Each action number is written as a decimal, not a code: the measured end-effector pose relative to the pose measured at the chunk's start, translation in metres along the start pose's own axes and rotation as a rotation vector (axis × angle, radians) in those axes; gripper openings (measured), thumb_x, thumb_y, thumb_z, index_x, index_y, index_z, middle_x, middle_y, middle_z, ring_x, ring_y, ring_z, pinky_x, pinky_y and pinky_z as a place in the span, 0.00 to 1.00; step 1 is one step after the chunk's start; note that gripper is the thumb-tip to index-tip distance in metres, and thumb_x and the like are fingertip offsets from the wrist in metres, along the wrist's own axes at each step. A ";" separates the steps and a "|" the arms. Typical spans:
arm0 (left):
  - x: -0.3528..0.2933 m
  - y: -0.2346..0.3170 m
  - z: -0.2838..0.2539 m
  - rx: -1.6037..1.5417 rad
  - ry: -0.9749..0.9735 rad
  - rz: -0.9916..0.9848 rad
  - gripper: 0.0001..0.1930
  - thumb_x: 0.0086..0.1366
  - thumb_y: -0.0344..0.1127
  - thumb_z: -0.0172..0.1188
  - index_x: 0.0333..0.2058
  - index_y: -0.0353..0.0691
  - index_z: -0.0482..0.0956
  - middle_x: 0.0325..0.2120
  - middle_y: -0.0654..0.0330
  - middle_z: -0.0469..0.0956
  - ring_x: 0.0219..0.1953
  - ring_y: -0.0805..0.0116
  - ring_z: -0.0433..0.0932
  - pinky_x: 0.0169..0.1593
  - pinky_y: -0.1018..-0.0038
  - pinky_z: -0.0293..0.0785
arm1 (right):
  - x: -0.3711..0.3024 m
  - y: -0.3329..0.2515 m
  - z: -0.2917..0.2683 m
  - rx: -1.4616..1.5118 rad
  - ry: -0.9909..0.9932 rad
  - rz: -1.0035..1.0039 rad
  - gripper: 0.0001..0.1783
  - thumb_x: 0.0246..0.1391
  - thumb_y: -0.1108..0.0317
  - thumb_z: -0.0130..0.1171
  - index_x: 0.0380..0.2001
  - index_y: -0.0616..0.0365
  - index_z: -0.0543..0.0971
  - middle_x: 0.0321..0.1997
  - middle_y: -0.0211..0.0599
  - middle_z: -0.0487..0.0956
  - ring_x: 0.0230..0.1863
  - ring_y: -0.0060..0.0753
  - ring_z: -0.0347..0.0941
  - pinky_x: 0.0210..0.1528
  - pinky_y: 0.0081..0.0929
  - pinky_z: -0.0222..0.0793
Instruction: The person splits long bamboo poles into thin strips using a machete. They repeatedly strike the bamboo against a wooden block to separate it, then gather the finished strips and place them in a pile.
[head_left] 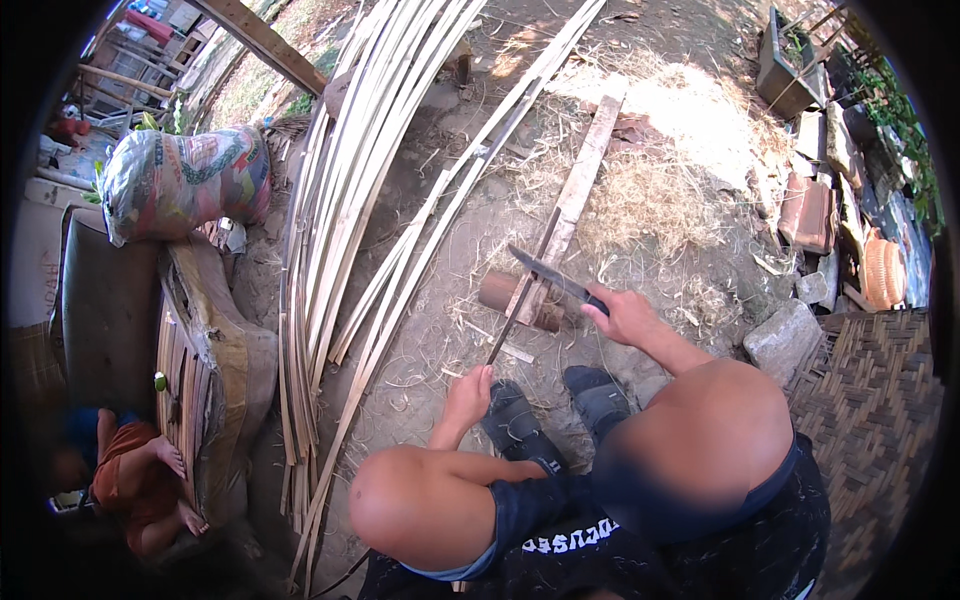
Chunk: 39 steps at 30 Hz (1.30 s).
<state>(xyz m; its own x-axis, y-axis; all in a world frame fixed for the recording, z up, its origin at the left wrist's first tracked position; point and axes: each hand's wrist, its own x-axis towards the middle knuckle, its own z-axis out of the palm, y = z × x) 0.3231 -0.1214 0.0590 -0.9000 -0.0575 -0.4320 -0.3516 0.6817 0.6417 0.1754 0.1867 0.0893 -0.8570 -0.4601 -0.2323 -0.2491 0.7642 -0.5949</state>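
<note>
My right hand (pixel 624 318) is closed around the black handle of a knife (pixel 560 277). Its long blade points up and to the left, crossing over a thin dark strip (pixel 508 334) that looks like split bamboo. My left hand (pixel 466 398) grips the near end of this strip, between my knees. The strip's far part lies along a narrow wooden plank (pixel 583 180). Under the plank's near end is a short brown log (pixel 495 291). Whether the blade's edge touches the strip I cannot tell.
Long pale strips (pixel 370 150) lie in a bundle to the left. Curly shavings (pixel 650 215) cover the ground right of the plank. A stone block (pixel 783 340) and a woven mat (pixel 865 420) are at right. A stuffed sack (pixel 190 180) and another person's legs (pixel 140 470) are at left.
</note>
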 end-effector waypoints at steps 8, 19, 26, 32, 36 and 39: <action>-0.011 -0.011 0.004 -0.016 0.073 0.023 0.20 0.73 0.46 0.44 0.35 0.35 0.78 0.29 0.43 0.80 0.36 0.39 0.79 0.39 0.55 0.73 | 0.026 0.038 -0.011 -0.116 0.074 0.014 0.22 0.64 0.49 0.50 0.50 0.54 0.75 0.26 0.53 0.80 0.32 0.59 0.78 0.37 0.52 0.73; 0.026 0.001 -0.013 0.364 0.146 0.112 0.19 0.72 0.47 0.45 0.34 0.37 0.76 0.23 0.40 0.78 0.33 0.37 0.79 0.36 0.49 0.73 | -0.029 -0.007 0.035 -0.077 -0.002 -0.189 0.22 0.63 0.49 0.51 0.51 0.54 0.74 0.27 0.56 0.80 0.35 0.61 0.78 0.38 0.53 0.73; 0.023 -0.036 -0.017 0.001 0.043 0.123 0.26 0.73 0.53 0.44 0.29 0.34 0.73 0.16 0.50 0.75 0.17 0.50 0.75 0.24 0.60 0.71 | 0.026 0.068 -0.031 -0.006 0.376 0.310 0.22 0.64 0.49 0.50 0.51 0.53 0.74 0.27 0.54 0.80 0.34 0.62 0.78 0.36 0.53 0.73; 0.033 0.012 -0.037 -0.695 -0.498 -0.531 0.27 0.73 0.57 0.44 0.24 0.40 0.71 0.11 0.75 0.54 0.12 0.82 0.51 0.16 0.80 0.48 | -0.025 -0.007 0.029 -0.091 -0.067 -0.119 0.22 0.64 0.49 0.51 0.51 0.51 0.74 0.27 0.55 0.80 0.33 0.61 0.78 0.35 0.54 0.73; 0.025 0.001 -0.044 -0.772 -0.547 -0.593 0.25 0.72 0.58 0.47 0.25 0.42 0.70 0.10 0.76 0.52 0.11 0.82 0.47 0.16 0.80 0.44 | 0.005 0.032 0.013 0.057 0.103 0.085 0.22 0.63 0.49 0.53 0.53 0.50 0.75 0.29 0.57 0.80 0.34 0.62 0.79 0.37 0.54 0.74; 0.026 -0.004 -0.046 -0.792 -0.550 -0.605 0.26 0.72 0.58 0.47 0.25 0.41 0.71 0.10 0.76 0.52 0.11 0.82 0.48 0.16 0.80 0.44 | -0.006 0.021 0.014 -0.010 0.041 -0.017 0.22 0.63 0.50 0.53 0.52 0.52 0.75 0.28 0.56 0.80 0.34 0.61 0.79 0.37 0.52 0.74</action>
<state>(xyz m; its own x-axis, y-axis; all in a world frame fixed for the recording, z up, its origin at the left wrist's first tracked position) 0.2895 -0.1591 0.0739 -0.3610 0.2401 -0.9011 -0.9294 -0.0131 0.3688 0.1814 0.1991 0.0681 -0.8704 -0.4539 -0.1906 -0.2676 0.7611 -0.5908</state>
